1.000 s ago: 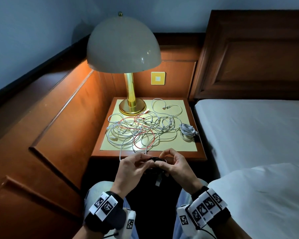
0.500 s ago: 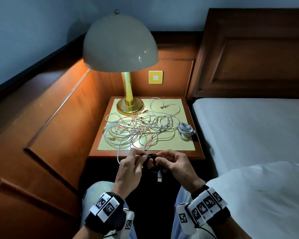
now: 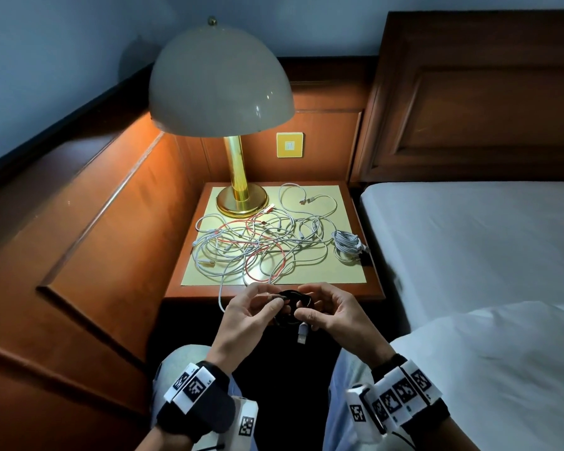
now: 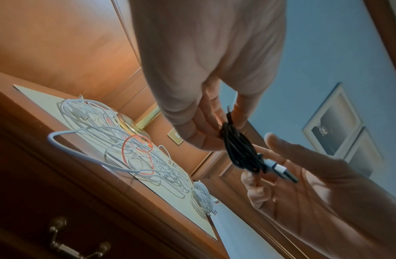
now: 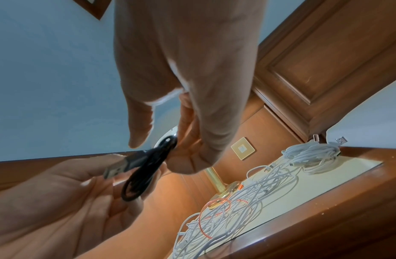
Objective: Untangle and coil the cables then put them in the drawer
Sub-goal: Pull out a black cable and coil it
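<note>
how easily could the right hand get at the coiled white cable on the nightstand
Probably easily: the coiled white cable lies uncovered at the nightstand's right edge. But the right hand and left hand both grip the black cable.

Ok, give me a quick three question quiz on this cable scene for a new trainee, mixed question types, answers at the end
1. True or false: the black cable lies flat on the nightstand.
2. Multiple choice: where is the coiled white bundle? A) in the drawer B) on the nightstand's right edge, beside the bed C) in the left hand
3. Fill in: among the tangled white cables runs one ___ cable.

Key:
1. False; both the left hand and the right hand hold it as a small coil in front of the nightstand.
2. B
3. Red
</note>
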{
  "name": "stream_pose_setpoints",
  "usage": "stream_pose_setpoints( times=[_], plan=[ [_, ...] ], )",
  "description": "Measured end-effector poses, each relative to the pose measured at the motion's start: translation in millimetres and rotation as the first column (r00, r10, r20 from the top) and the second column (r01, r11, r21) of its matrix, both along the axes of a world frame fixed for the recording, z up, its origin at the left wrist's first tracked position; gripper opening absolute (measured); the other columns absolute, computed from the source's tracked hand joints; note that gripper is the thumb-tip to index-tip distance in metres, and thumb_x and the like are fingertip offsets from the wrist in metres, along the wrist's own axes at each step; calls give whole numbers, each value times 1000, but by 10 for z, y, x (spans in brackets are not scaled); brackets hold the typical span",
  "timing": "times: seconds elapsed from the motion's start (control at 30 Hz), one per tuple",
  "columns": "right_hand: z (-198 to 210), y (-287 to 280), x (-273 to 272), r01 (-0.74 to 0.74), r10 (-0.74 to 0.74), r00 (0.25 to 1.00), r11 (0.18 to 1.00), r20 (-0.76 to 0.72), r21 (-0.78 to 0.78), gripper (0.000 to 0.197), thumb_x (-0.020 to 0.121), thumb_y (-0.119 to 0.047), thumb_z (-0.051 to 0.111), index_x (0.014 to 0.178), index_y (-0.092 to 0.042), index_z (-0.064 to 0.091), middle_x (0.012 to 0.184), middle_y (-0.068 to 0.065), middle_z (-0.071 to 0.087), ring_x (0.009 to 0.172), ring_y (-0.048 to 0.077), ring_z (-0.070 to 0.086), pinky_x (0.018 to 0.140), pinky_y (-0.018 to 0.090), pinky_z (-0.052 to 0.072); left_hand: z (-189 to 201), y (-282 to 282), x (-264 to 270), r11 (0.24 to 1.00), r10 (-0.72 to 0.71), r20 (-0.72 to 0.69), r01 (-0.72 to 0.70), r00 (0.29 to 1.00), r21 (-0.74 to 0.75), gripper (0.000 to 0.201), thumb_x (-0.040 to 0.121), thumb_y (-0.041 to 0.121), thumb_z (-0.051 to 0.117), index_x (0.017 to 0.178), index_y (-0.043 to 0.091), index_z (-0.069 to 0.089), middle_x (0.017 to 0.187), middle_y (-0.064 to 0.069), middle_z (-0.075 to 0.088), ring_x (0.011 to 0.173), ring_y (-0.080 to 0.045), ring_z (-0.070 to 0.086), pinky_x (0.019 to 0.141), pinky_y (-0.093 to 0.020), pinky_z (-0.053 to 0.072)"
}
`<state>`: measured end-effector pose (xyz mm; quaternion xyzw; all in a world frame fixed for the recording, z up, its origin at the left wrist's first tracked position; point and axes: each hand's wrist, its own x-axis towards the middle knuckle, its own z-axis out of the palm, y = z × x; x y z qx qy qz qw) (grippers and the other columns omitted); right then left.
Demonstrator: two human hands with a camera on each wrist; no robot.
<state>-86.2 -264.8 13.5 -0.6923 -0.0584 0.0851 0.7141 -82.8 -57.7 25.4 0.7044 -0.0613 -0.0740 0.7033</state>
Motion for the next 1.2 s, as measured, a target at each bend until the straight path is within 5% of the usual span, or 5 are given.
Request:
stream_pose_setpoints(
  times=[0.37,0.53,0.8,0.87,1.2],
  plan=[
    [-23,-338,84,110,-108,994,988,25,-110,34,83,-4,79,112,-20,71,94,1,77,86,15,71,82,31,58,-59,-209,157,961,-248,-8,247,969,122,76,74,4,86,139,26,55,131,-1,66,120,-17,65,103,-35,52],
    [-104,-516,176,174,-163,984,959,68,-225,34,75,-26,81,108,-27,72,91,-12,76,86,7,70,87,29,56,-302,-433,364,905,-223,172,138,960,403,86,67,8,90,134,49,53,132,10,60,123,-5,59,105,-30,50],
    [-168,-834,513,247,-195,968,849,158,-466,61,67,-44,86,122,-23,69,110,-14,64,103,9,67,97,32,53,-357,-877,884,834,-255,207,107,944,541,71,73,13,89,136,23,60,127,8,63,117,-10,63,105,-27,48],
    [-151,-929,685,239,-175,970,815,169,-528,66,69,-35,88,129,-18,66,118,-8,61,106,12,66,98,33,54,-356,-1021,1085,828,-275,207,122,939,547,72,72,16,90,137,19,60,126,6,63,115,-10,63,102,-21,49],
    [-110,-1304,1683,229,-171,973,679,153,-697,65,75,-20,84,134,-11,60,127,5,54,114,20,59,101,24,46,-391,-1609,2126,772,-331,210,136,920,622,75,72,12,90,139,8,55,127,-7,59,112,-24,64,95,-40,57]
  ],
)
